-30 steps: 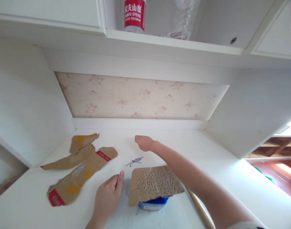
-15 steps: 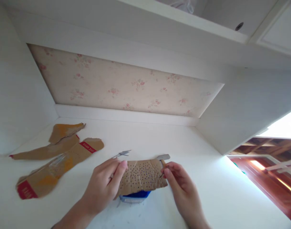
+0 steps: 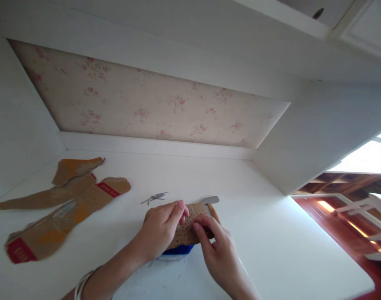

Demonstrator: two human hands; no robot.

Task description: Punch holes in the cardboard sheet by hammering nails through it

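A brown piece of cardboard (image 3: 186, 234), punched with many small holes, lies over a blue container (image 3: 178, 251). My left hand (image 3: 161, 229) is above the cardboard's left part, its fingers curled together; what they hold, if anything, is hidden. At the middle of the cardboard, my right hand (image 3: 215, 246) pinches a small dark nail between thumb and finger, mostly covered by the fingertips. Several loose grey nails (image 3: 155, 197) lie in a heap beyond my left hand. Just past the cardboard's right corner rests a tool with a flat grey head (image 3: 211, 200) and a wooden handle (image 3: 214, 212).
Torn cardboard strips (image 3: 80, 210) with red and orange print spread over the left of the white tabletop (image 3: 284, 237). White panels stand at both sides, and a shelf overhangs the back. To the right, beyond the table, a reddish floor (image 3: 337, 221) shows.
My left hand has let go of the cardboard's left edge and moved right, over it. My right hand has shifted left from the right edge to the middle. The view has moved slightly.
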